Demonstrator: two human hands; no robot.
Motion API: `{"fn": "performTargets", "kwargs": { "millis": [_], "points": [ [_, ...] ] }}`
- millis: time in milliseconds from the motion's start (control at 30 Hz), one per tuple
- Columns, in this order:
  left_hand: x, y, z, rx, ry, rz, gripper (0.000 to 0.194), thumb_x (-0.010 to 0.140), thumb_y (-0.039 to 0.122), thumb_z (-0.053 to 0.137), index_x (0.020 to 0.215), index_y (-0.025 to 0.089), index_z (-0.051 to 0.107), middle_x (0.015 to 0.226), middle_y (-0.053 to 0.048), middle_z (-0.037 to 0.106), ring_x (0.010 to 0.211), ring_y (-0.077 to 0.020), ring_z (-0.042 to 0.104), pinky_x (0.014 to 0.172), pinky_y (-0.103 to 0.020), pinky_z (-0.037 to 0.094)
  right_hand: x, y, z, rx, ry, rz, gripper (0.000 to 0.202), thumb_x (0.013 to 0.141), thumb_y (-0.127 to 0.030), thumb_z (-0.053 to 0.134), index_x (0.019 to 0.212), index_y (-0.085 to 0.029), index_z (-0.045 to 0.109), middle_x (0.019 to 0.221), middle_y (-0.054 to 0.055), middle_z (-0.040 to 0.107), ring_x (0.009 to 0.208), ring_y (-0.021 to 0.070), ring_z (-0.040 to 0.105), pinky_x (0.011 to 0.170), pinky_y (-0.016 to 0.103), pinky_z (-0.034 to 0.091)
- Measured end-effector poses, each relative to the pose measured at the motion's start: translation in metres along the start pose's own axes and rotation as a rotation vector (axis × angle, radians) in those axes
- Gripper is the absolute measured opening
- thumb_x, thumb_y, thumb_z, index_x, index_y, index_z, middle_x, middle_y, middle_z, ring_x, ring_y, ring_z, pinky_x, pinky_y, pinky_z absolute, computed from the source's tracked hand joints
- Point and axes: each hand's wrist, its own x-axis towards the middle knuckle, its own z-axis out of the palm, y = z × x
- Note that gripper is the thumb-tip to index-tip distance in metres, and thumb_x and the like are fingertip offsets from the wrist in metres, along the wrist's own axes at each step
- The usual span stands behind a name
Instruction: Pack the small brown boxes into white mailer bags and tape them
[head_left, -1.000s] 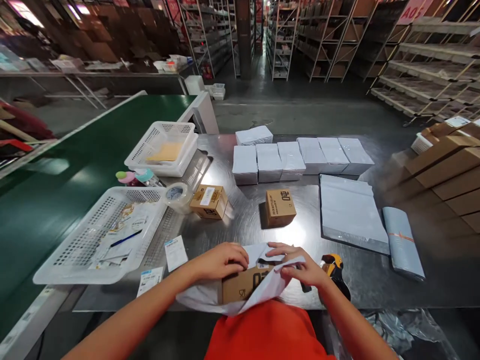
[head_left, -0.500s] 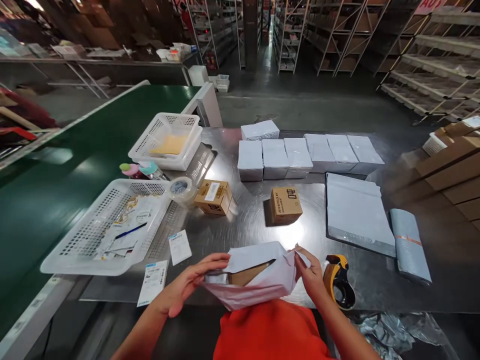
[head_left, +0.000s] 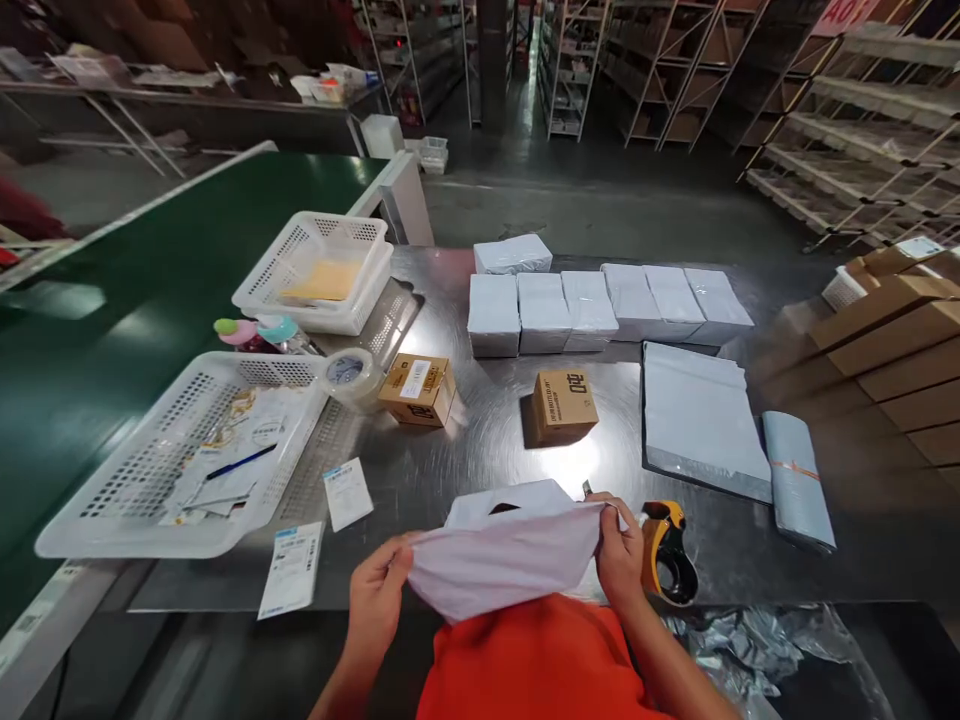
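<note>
— Starting at the left: seeing what?
— Seeing a perforated white basket [head_left: 187, 547] holding papers [head_left: 217, 470] and a blue pen [head_left: 240, 462], then two printed labels [head_left: 291, 570] lying flat on the table [head_left: 480, 440], just as before.
— And doing what with the left hand [head_left: 380, 590]?
— Pinching the left corner of the white wrapper [head_left: 502, 560] between thumb and fingers, no longer keeping them stretched out beside the opening.
— Passing a labelled carton [head_left: 417, 390] beyond that, still sitting beside the tape roll [head_left: 351, 376]. Then finding the wrapper where?
— Finding it stretched between both hands, close against the red clothing [head_left: 540, 660]. Now pulling its near side up taut, hiding the inner carton showing a moment ago, and leaving only a small dark gap near the far flap.
— Seeing the plain-topped carton [head_left: 564, 405] still standing beyond it, well apart. Doing what with the right hand [head_left: 621, 550]?
— Still pinching the right corner, thumb and fingers closing on the edge, with the yellow-and-black tape dispenser [head_left: 667, 555] lying just beside.
— Ending with what?
— Ending with flat mailers [head_left: 701, 415] and a banded roll [head_left: 799, 480], both staying put.
</note>
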Motion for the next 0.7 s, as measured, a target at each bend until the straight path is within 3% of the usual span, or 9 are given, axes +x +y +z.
{"fn": "performTargets", "kwargs": {
  "millis": [67,100,233,300,467,600,700],
  "points": [
    [-0.008,-0.005,0.007,0.01,0.183,-0.003,0.046,0.076,0.061,0.067,0.068,0.016,0.072,0.066,-0.005,0.068,0.063,-0.0181,0.061,0.059,-0.027,0.051,-0.003,0.002,-0.001,-0.004,0.07,0.028,0.043,0.086,-0.061,0.056,0.076,-0.02,0.064,0.073,0.003,0.06,0.067,0.0176,0.051,0.062,0.03,0.041],
    [-0.01,-0.003,0.009,0.022,0.217,0.035,0.044,0.078,0.058,0.066,0.066,0.016,0.07,0.064,-0.003,0.066,0.062,-0.0163,0.059,0.058,-0.025,0.049,-0.005,0.002,-0.001,-0.007,0.086,0.035,0.045,0.085,-0.063,0.056,0.075,-0.02,0.063,0.071,0.002,0.059,0.066,0.0175,0.05,0.061,0.03,0.04],
    [-0.008,0.015,0.012,0.104,0.121,0.307,0.035,0.086,0.043,0.061,0.061,0.018,0.065,0.07,-0.003,0.064,0.068,-0.0159,0.058,0.065,-0.025,0.048,-0.012,-0.005,-0.006,-0.015,0.017,0.006,0.044,0.088,-0.061,0.052,0.072,-0.021,0.059,0.07,0.001,0.057,0.061,0.0164,0.047,0.056,0.03,0.038],
    [-0.005,0.018,0.01,0.145,0.061,0.343,0.033,0.087,0.041,0.06,0.063,0.019,0.066,0.08,-0.006,0.067,0.077,-0.0186,0.061,0.071,-0.027,0.049,-0.016,-0.005,-0.009,-0.034,0.018,-0.025,0.043,0.09,-0.059,0.051,0.072,-0.021,0.059,0.072,0.002,0.057,0.063,0.0165,0.048,0.058,0.029,0.04],
    [-0.009,0.006,0.001,0.142,0.042,0.063,0.04,0.083,0.054,0.06,0.075,0.017,0.073,0.073,-0.005,0.068,0.069,-0.0187,0.06,0.064,-0.026,0.048,-0.027,0.003,-0.013,-0.034,0.108,0.018,0.042,0.088,-0.06,0.054,0.074,-0.021,0.06,0.079,0.004,0.06,0.071,0.0176,0.054,0.065,0.03,0.043],
    [-0.014,0.007,0.002,0.075,0.115,-0.057,0.047,0.076,0.063,0.065,0.068,0.017,0.07,0.071,-0.004,0.066,0.07,-0.0181,0.057,0.066,-0.025,0.046,-0.025,-0.001,-0.014,0.019,0.079,0.094,0.045,0.085,-0.064,0.055,0.069,-0.021,0.057,0.074,0.003,0.056,0.067,0.0172,0.049,0.06,0.03,0.04],
    [-0.009,0.01,0.01,0.048,0.129,-0.162,0.05,0.07,0.066,0.069,0.061,0.017,0.064,0.061,0.0,0.057,0.062,-0.0144,0.048,0.057,-0.024,0.04,-0.019,-0.007,-0.008,-0.036,0.045,0.178,0.049,0.081,-0.069,0.056,0.065,-0.022,0.052,0.063,-0.001,0.045,0.059,0.0154,0.04,0.053,0.029,0.035]
  ]
}}
